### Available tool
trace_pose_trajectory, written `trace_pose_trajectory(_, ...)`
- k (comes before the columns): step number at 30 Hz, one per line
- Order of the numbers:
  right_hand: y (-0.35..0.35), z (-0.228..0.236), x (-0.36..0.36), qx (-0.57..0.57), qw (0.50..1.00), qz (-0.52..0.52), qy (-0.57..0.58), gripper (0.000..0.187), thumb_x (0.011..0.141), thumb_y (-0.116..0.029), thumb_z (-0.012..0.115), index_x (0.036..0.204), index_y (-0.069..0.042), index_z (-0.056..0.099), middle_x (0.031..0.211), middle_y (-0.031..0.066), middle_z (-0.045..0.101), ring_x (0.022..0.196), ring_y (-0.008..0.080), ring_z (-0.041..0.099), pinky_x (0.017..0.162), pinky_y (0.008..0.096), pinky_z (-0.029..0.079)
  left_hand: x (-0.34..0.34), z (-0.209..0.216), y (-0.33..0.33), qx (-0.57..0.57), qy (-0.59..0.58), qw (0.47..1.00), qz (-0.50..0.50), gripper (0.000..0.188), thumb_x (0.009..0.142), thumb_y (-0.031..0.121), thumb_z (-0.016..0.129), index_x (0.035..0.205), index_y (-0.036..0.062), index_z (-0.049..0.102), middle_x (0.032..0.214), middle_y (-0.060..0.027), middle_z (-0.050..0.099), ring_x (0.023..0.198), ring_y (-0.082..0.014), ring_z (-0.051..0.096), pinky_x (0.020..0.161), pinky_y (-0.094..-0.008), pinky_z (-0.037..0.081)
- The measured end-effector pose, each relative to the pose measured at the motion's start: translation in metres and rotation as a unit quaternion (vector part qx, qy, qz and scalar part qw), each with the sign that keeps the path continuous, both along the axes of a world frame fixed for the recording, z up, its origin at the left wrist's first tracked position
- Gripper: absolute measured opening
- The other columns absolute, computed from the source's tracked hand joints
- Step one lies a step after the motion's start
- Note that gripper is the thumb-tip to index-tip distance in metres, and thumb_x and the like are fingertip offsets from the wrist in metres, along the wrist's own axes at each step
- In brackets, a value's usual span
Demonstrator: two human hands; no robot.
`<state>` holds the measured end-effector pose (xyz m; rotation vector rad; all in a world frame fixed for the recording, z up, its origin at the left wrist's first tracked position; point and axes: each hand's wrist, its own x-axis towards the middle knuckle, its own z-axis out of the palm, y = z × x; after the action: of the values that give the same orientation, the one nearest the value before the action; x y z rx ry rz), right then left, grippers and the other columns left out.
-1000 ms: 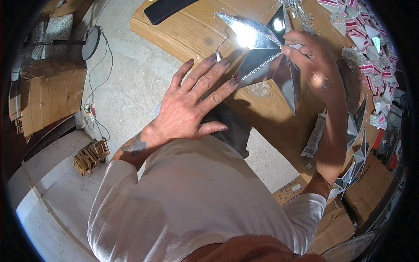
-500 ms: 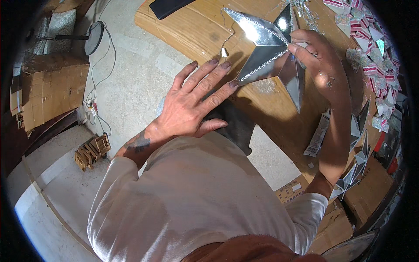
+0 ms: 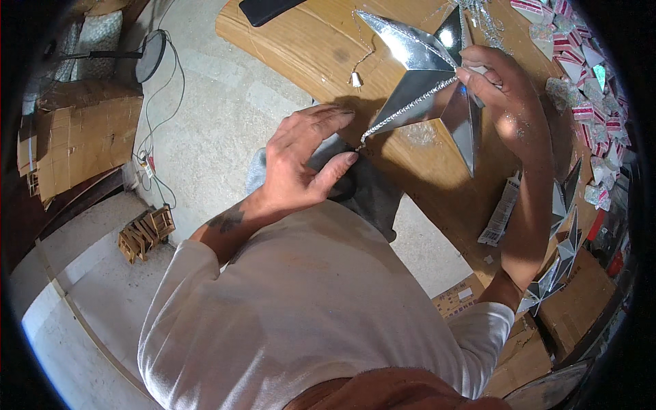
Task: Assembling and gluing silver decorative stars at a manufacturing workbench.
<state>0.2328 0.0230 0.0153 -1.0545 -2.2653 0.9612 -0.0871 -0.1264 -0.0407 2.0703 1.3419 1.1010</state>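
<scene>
pale floor (image 3: 225, 89) spreads to the left of a brown table (image 3: 307, 55); on the table, at its near edge, is a shiny silver star (image 3: 413, 85), its lower-left point reaching the rim, with a beaded silver cord (image 3: 413, 104) along one ridge; the right hand (image 3: 506, 96) sets its thumb tip at the star's middle, where the cord meets it, the index finger bent close by, though whether the two pinch anything i cannot tell; the left hand (image 3: 297, 154) hangs beside the star's point, fingers close together, thumb spread apart from them, the cord's end just beside the thumb tip; since no finger visibly clamps that end, the cord could slide off the ridge if the right thumb lifts; a hard tug on it might drag the star over the edge, and the small silver bell (image 3: 355, 80) on its thin string could snag a finger; among containers, a worn cardboard box (image 3: 89, 147) at left hides its contents, a clear bag (image 3: 99, 55) behind it bulges with whitish stuff, and a slim pale tube (image 3: 500, 212) shows nothing of its filling; pink-striped pieces (image 3: 581, 68) lie heaped at right, in no visible container
</scene>
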Motion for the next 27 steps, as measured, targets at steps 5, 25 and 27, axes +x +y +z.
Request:
trace_pose_trajectory(5, -0.001, -0.002, -0.007, 0.017, 0.999, -0.028, 0.010, 0.022, 0.102, -0.009, 0.066, 0.122, 0.001, 0.067, 0.120, 0.0082, 0.068, 0.100, 0.0181, 0.065, 0.089, 0.0310, 0.051, 0.016, 0.000, 0.002, -0.038, -0.067, 0.996, 0.034, 0.048, 0.076, 0.013, 0.090, 0.120, 0.0016, 0.074, 0.116, -0.0157, 0.076, 0.112, -0.0340, 0.071, 0.100, -0.0420, 0.053)
trace_pose_trajectory(25, -0.002, 0.004, -0.007, -0.146, 0.986, -0.078, 0.011, 0.029, 0.103, -0.011, 0.068, 0.130, -0.001, 0.065, 0.118, 0.0047, 0.068, 0.107, 0.0135, 0.063, 0.097, 0.0295, 0.050, 0.023, -0.004, 0.006, 0.070, -0.033, 0.995, 0.056, 0.024, 0.075, 0.008, 0.089, 0.096, 0.0070, 0.077, 0.095, -0.0071, 0.078, 0.090, -0.0248, 0.073, 0.083, -0.0366, 0.053)
trace_pose_trajectory(27, -0.003, 0.002, -0.008, -0.128, 0.988, -0.091, 0.015, 0.030, 0.102, -0.012, 0.069, 0.130, -0.001, 0.065, 0.118, 0.0046, 0.068, 0.107, 0.0139, 0.063, 0.097, 0.0295, 0.050, 0.022, -0.004, 0.007, 0.073, -0.025, 0.996, 0.055, 0.025, 0.075, 0.008, 0.090, 0.096, 0.0071, 0.077, 0.095, -0.0067, 0.078, 0.090, -0.0248, 0.073, 0.083, -0.0366, 0.053)
